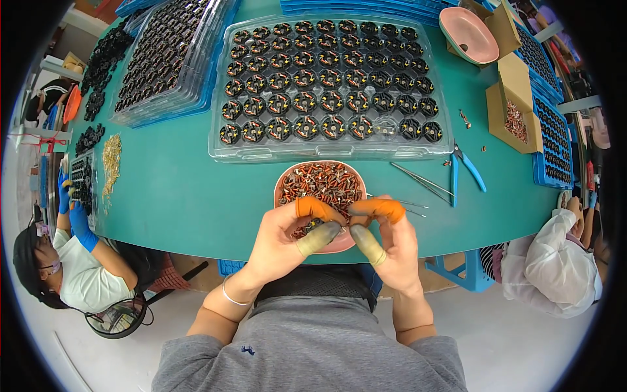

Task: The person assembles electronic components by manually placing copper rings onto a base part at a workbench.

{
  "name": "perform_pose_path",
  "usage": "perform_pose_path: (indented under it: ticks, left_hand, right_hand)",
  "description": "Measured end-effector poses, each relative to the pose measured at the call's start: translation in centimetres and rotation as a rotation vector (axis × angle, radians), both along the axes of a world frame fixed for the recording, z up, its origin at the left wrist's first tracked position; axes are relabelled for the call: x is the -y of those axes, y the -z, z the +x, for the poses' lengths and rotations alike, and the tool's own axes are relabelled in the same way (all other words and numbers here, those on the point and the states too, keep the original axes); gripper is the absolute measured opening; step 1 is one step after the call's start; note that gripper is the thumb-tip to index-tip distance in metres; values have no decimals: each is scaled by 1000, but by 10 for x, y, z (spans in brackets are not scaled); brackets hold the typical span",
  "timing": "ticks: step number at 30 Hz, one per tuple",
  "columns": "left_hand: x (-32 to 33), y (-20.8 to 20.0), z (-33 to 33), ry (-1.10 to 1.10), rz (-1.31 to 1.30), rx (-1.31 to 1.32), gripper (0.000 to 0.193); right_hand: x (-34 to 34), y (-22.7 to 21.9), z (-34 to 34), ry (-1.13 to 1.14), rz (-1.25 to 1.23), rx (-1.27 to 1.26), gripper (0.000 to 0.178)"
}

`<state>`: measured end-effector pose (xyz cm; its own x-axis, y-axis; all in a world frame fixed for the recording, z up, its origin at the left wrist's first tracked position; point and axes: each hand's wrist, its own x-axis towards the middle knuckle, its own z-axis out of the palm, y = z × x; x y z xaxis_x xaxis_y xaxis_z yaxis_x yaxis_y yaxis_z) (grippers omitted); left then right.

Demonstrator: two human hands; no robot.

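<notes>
Above the near rim of a pink bowl (285, 176), my two hands face each other with their fingertips close together. My left hand (287, 232) has thumb and forefinger pinched, with an orange cot on the forefinger and a yellow one on the thumb. My right hand (388, 242) wears the same kind of cots and is pinched too. Something tiny and light shows between the fingertips, too small to name. Small copper-brown parts with silvery ends (320, 183) fill the bowl. Beyond it lies a clear plastic tray (261, 155) of round black parts carrying wires.
Tweezers (421, 179) and blue-handled cutters (467, 166) lie right of the bowl. At right stands a cardboard box (499, 117) of small parts. Stacked trays (163, 108) and a pile of brass-coloured pieces (111, 160) are at left. Co-workers sit on both sides.
</notes>
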<state>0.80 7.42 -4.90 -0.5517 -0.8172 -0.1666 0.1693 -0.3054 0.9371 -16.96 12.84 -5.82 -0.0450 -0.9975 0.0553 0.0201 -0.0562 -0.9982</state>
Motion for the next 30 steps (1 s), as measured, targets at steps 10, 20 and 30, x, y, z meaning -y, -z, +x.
perform_pose_path:
  ticks: [10, 20, 30]
  left_hand:
    - [-14, -3, -7, -130, 29, -10, 16]
    - [-19, -4, -13, -255, -521, 382, 13]
    - [-20, -12, -14, -304, -675, 423, 14]
  right_hand:
    - [2, 3, 2, 38, -103, -148, 24]
    - [-2, 6, 17, 154, -11, 70, 19]
    - [-3, 5, 30, 290, -154, -72, 22]
